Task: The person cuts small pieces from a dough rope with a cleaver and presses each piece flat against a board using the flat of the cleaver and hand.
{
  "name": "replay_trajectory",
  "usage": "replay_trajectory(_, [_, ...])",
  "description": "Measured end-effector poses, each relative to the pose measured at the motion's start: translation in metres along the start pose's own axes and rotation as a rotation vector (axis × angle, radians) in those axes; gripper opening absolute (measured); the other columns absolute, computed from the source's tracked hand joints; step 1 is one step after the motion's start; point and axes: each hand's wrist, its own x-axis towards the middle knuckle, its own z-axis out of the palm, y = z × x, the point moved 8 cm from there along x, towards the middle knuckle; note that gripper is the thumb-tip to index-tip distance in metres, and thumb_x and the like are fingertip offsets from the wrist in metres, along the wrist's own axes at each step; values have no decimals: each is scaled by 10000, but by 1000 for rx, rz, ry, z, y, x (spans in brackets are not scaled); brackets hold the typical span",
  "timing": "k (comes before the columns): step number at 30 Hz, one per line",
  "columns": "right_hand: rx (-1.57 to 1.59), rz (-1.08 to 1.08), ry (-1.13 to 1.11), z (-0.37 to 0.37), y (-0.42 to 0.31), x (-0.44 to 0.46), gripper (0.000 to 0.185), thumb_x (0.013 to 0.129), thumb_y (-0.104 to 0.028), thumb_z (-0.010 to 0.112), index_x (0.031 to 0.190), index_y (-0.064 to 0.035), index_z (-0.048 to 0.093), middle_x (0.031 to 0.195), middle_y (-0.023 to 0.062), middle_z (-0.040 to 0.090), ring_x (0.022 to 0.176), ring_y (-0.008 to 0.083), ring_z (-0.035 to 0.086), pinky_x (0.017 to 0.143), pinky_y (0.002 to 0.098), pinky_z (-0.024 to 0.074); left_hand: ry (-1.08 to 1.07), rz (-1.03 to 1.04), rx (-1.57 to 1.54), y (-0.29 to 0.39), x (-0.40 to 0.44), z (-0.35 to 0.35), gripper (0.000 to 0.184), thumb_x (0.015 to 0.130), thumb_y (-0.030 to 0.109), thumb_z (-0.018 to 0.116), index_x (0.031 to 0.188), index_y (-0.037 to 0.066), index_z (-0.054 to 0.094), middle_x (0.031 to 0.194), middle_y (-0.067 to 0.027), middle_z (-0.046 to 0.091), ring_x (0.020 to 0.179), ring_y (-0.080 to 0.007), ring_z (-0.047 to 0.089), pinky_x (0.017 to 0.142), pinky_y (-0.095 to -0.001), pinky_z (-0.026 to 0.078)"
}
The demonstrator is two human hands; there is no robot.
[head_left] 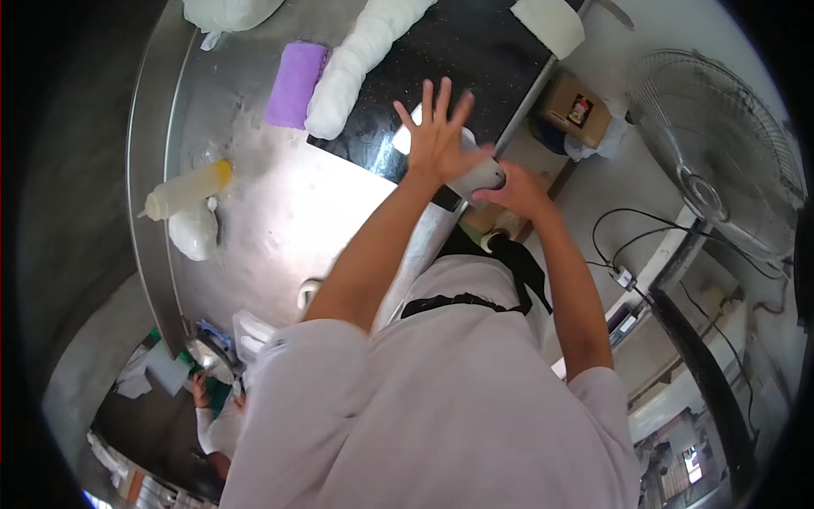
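My left hand (437, 144) is spread wide over the corner of a black slab (360, 140), its fingers pointing away from me and slightly blurred. Beneath it, a white patch (403, 140) shows on the slab, partly hidden by the fingers. At the slab's near edge my right hand (517, 191) is closed around the end of a smooth grey-white rounded object (476, 180); its exact kind cannot be made out. A long, lumpy white roll like dough (360, 64) lies left of the left hand, with a purple block (297, 85) beside it.
On the metal table (254, 187) lie a squeeze bottle with a yellow end (186, 191) and a white bag (195, 231). A pale slab (551, 25) sits at the far right corner. To the right stand a fan (708, 153) and a cardboard box (577, 106). Another person (219, 424) is at lower left.
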Motion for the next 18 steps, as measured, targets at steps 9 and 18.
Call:
replay_trajectory(9, [-258,-60,121,-50,-14,32,828,643,-404,946,1224,40,556,971,279,713,933,467,699,816,507,555,-215,274,170,30,67,37,1172,613,857,716,1584,284,400,1684,-112,268,1548,-439,194,1080,-847,119])
replay_trajectory(18, [-237,-137,269,5,-3,-9,865,644,-532,927,1190,34,566,1073,326,690,1018,488,695,905,538,546,-423,549,81,33,22,54,1175,586,940,623,1559,299,466,1721,-107,215,1583,-464,80,1062,-871,61])
